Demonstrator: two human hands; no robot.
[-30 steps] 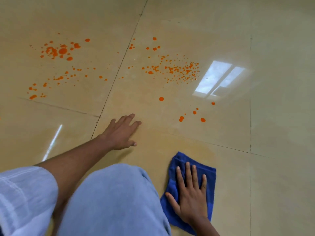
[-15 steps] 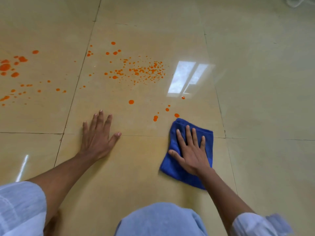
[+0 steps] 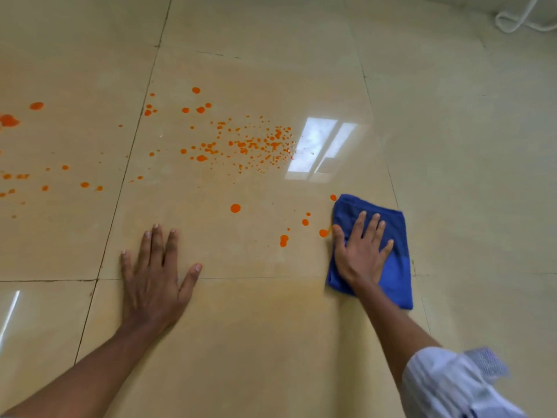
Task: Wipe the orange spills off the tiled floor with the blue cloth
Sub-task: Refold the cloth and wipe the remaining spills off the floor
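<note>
A folded blue cloth [image 3: 394, 267] lies flat on the beige tiled floor [image 3: 241, 342] at the right. My right hand [image 3: 360, 251] presses down on it with fingers spread, thumb beside an orange drop [image 3: 323, 233]. A dense patch of orange spills [image 3: 256, 144] lies ahead on the middle tile. A few larger drops [image 3: 235, 208] sit just left of the cloth. More orange splatter [image 3: 9, 120] spreads over the left tile. My left hand [image 3: 156, 276] rests flat on the floor, fingers apart, holding nothing.
A bright window reflection [image 3: 319, 149] glares on the tile just beyond the cloth. A white cable or hose [image 3: 518, 19] loops at the far right corner. Dark grout lines [image 3: 126, 176] cross the floor. My rolled white sleeve [image 3: 446, 384] shows at the bottom right.
My right hand has slid the cloth forward and to the right, up to the nearest drops. My left hand stays planted flat. My knee has dropped out of view.
</note>
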